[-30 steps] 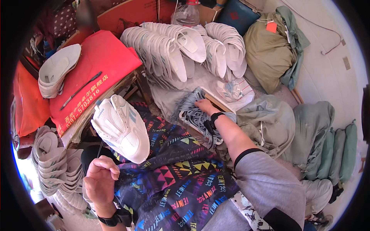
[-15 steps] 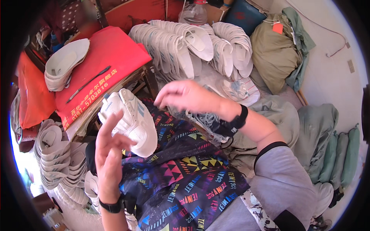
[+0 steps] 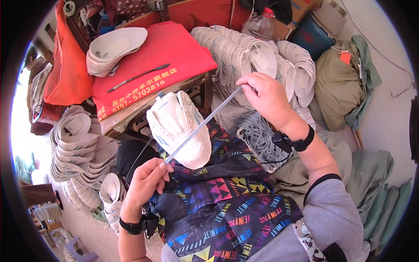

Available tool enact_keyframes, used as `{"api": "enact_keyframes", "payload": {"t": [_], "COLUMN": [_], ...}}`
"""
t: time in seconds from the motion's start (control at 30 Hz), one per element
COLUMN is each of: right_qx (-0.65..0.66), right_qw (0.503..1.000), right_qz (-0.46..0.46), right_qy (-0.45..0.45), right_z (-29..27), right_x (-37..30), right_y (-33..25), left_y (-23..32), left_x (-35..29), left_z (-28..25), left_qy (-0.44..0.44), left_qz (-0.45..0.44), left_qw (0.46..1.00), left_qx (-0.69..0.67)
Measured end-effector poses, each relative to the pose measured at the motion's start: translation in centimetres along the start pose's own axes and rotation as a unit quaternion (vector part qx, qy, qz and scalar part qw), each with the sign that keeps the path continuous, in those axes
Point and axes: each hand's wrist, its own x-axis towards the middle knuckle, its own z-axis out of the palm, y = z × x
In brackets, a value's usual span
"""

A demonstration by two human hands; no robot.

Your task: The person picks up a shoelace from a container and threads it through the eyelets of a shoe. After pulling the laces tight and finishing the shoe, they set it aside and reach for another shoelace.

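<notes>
A flat grey-blue shoelace is stretched taut on a slant between my hands. My left hand pinches its lower end between thumb and fingers. My right hand, higher and farther off, grips the upper end. Beneath the lace lies a white shoe upper with grey-blue trim on my lap, toe toward me and tongue raised. No lace shows through its eyelets. A tangled heap of similar laces rests below my right forearm.
A low table with a red cover bears a stack of shoe uppers and a thin dark tool. More upper stacks stand at left and behind. Cloth sacks sit at right.
My hands, apart and without a lace before, now hold one stretched between them. My right hand moved up and right, my left hand down. The view has shifted, and the shoe upper sits turned differently.
</notes>
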Motion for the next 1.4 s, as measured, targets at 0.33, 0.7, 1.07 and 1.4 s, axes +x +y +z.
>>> {"api": "enact_keyframes", "payload": {"t": [0.33,0.7,1.07,1.4], "right_qx": [0.400,0.322,0.250,0.339], "right_qw": [0.891,0.915,0.954,0.913], "right_qz": [-0.035,-0.037,-0.008,0.106], "right_qy": [-0.213,-0.240,-0.166,-0.201], "right_z": [7.4,7.6,10.1,10.7], "right_x": [-0.7,0.1,0.1,-0.9], "right_y": [-7.5,-7.7,-6.3,-7.2], "left_y": [3.8,1.9,-1.2,-2.0], "left_x": [2.6,4.1,4.7,4.8], "left_z": [4.1,3.5,3.6,3.1], "left_qy": [-0.012,0.051,0.149,0.134], "left_qz": [0.031,0.039,0.109,0.126], "left_qw": [0.994,0.996,0.983,0.983], "left_qx": [0.100,0.064,-0.016,0.003]}}
